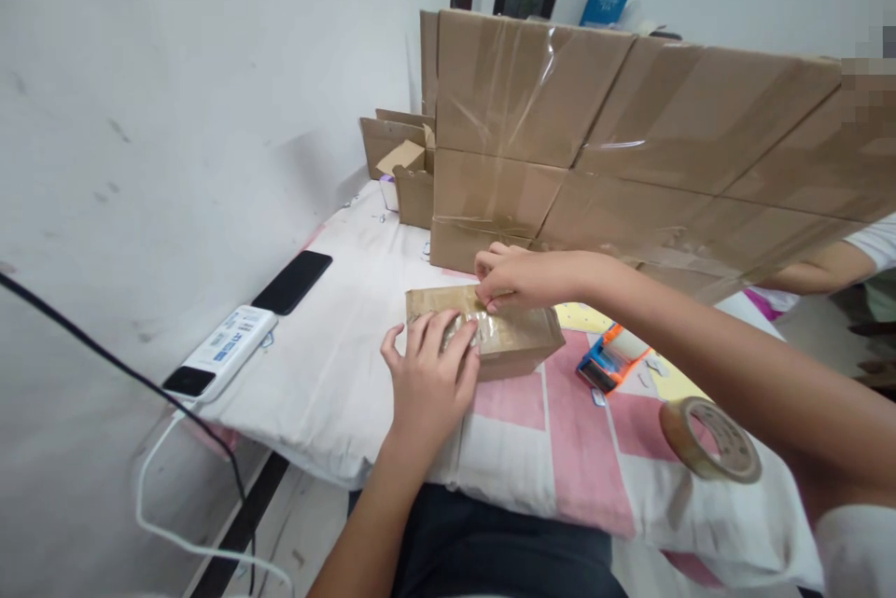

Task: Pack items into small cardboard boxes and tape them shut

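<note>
A small brown cardboard box (522, 341) lies on the cloth-covered surface in front of me, with shiny clear packing tape (488, 329) across its top. My left hand (430, 374) rests on the near left part of the top, fingers spread and pressed against it. Over the far side of the top is my right hand (505, 278), its fingers curled in a pinch. What those fingertips hold, if anything, is hidden. Right of the box sits an orange and blue tape cutter (610, 359). A roll of packing tape (735, 453) stands under my right forearm.
Stacked taped cartons (511, 85) form a wall behind the box. Open cardboard boxes (414, 192) stand at its left end. Along the left wall lie a black phone (294, 283) and a white power bank (234, 341) with a cable. Another person's arm (816, 270) shows at right.
</note>
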Action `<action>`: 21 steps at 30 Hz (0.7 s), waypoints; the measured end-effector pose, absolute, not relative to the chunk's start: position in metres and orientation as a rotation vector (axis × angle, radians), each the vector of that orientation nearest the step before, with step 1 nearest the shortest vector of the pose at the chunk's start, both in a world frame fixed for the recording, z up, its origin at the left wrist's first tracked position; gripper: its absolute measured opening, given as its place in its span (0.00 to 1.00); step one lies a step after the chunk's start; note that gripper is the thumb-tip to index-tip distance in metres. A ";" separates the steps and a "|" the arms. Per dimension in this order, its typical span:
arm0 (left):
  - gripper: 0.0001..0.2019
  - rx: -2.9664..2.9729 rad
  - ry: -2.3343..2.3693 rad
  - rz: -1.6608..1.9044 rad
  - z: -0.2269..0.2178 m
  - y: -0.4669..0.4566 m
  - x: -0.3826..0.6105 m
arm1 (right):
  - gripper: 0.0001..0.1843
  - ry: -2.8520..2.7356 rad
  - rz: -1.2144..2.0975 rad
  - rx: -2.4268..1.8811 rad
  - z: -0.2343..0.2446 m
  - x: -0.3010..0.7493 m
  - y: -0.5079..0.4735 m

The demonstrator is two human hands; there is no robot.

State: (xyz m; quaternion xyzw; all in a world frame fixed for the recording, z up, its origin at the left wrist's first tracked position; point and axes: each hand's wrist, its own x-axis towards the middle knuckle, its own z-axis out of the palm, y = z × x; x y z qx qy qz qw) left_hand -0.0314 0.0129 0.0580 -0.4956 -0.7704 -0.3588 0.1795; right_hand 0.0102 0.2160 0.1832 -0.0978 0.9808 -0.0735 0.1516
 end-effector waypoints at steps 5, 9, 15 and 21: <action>0.12 -1.401 -2.193 -1.011 0.059 0.014 -0.033 | 0.10 2.815 -0.255 -0.256 0.187 0.007 0.210; 0.11 -1.387 -2.177 -1.022 0.058 0.015 -0.033 | 0.09 2.792 -0.243 -0.220 0.194 0.011 0.214; 0.11 -1.379 -2.180 -1.044 0.055 0.017 -0.032 | 0.09 2.850 -0.384 -0.254 0.200 0.020 0.226; 0.12 -1.372 -2.188 -1.028 0.057 0.016 -0.032 | 0.12 2.833 -0.143 -0.267 0.190 0.010 0.212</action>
